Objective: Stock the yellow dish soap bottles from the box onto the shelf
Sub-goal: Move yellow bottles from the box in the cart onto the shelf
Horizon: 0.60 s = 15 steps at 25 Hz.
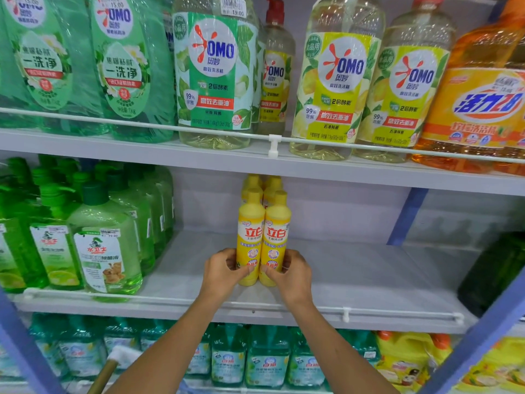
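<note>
Left hand (224, 268) clasping left yellow bottle (250, 231), right hand (293, 273) clasping right yellow bottle (276, 231); upright, touching, equally near, standing on shelf (369, 275).

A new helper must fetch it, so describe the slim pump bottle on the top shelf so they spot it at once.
Start at the top shelf. Between the big green-labelled OMO jug and the first yellow-labelled OMO jug stands the pump bottle. It is far narrower than both, with a red pump head.

Yellow soap bottles (250, 237) stand upright, touching; two rows on shelf (355, 274).
</note>
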### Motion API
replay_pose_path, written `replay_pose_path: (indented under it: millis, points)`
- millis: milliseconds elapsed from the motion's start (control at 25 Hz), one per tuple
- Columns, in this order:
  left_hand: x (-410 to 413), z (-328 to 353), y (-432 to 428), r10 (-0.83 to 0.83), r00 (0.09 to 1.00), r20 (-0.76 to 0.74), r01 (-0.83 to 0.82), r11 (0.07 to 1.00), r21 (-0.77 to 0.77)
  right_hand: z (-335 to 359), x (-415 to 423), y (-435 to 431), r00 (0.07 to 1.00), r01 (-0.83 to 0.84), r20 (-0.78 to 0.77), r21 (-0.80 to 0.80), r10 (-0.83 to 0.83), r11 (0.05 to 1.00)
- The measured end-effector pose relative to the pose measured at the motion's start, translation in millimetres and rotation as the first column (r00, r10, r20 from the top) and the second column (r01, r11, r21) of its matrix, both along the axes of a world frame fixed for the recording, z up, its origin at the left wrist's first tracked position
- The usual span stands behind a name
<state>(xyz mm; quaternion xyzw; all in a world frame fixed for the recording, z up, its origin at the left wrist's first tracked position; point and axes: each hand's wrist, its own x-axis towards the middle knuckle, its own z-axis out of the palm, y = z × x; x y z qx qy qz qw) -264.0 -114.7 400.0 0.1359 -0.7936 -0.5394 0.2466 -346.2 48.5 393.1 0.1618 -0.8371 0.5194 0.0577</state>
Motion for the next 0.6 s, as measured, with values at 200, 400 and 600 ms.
replay_pose_path:
  millis: [200, 400, 600]
  points:
    - [-17.0, -0.2, -3.8, 0.028, 0.999, -0.019, -0.027, 0.999, 0.019, 1.3, -15.7, -7.1, 1.000, 0.016, -0.001, 0.007, -0.016, 1.000]
    - [-32.0, -6.9, -11.4, 0.048, 0.998, -0.029, -0.047, 0.999, 0.022, -6.8, -30.5, -14.2, 1.000, 0.019, 0.000, -0.034, -0.019, 0.999]
    - [-42.0, -9.9, -14.3, 0.051, 0.997, -0.057, -0.047, 0.996, 0.071, -4.3, -36.8, -19.9, 0.999, 0.027, 0.020, -0.046, -0.026, 0.999]
